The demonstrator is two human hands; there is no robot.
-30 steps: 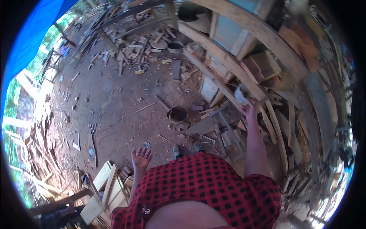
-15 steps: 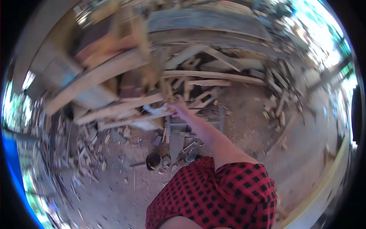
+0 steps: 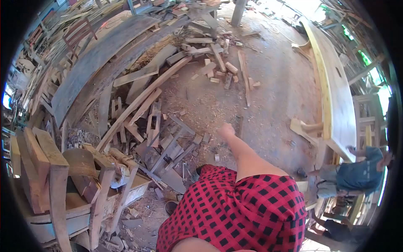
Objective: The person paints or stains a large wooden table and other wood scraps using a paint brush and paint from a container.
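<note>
My right hand (image 3: pixel 226 129) is stretched out in front of me over the dirt floor, fingers curled into a fist, with nothing visible in it. It hangs above sawdust and loose wood offcuts (image 3: pixel 176 138). My left hand is out of sight. My red and black checked shirt (image 3: pixel 239 210) fills the bottom of the view.
Curved planks (image 3: pixel 100 63) and scrap wood lie heaped at the left and centre. Rough wooden frames (image 3: pixel 46 176) stand at the near left. A long pale timber slab (image 3: pixel 333 88) runs along the right. A person in a blue shirt (image 3: pixel 361 172) crouches beside it.
My view has swung right, away from the stacked frames. My right hand has left the wood it was gripping and now hangs free over the floor. My left hand showed only in the earliest frame.
</note>
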